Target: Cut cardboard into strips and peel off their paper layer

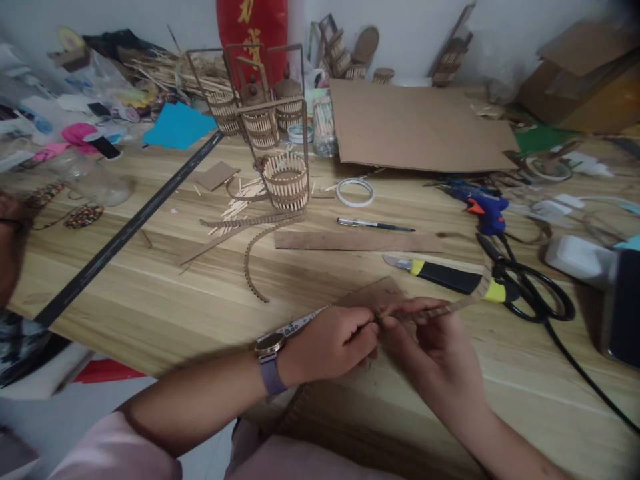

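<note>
My left hand [330, 343], with a watch [271, 342] on its wrist, is closed in a pinch at the table's front. My right hand [445, 350] meets it, thumb and fingers pinched on a narrow corrugated cardboard strip [465, 301] that curves up to the right. The strip runs in between both sets of fingertips, where its end is hidden. A ridged length also shows below my left forearm; whether it is the same strip I cannot tell. Beneath the hands lie a cardboard piece [385, 288] and a printed ruler-like strip [295, 325].
Around are a utility knife [440, 275], scissors [537, 287], a glue gun [487, 207], a pen [375, 225], a tape roll [355, 192] and a flat cardboard strip [350, 241]. A small stick bucket [287, 180] stands behind, near a cardboard sheet [415, 127]. Another person's arm [9, 247] shows at left.
</note>
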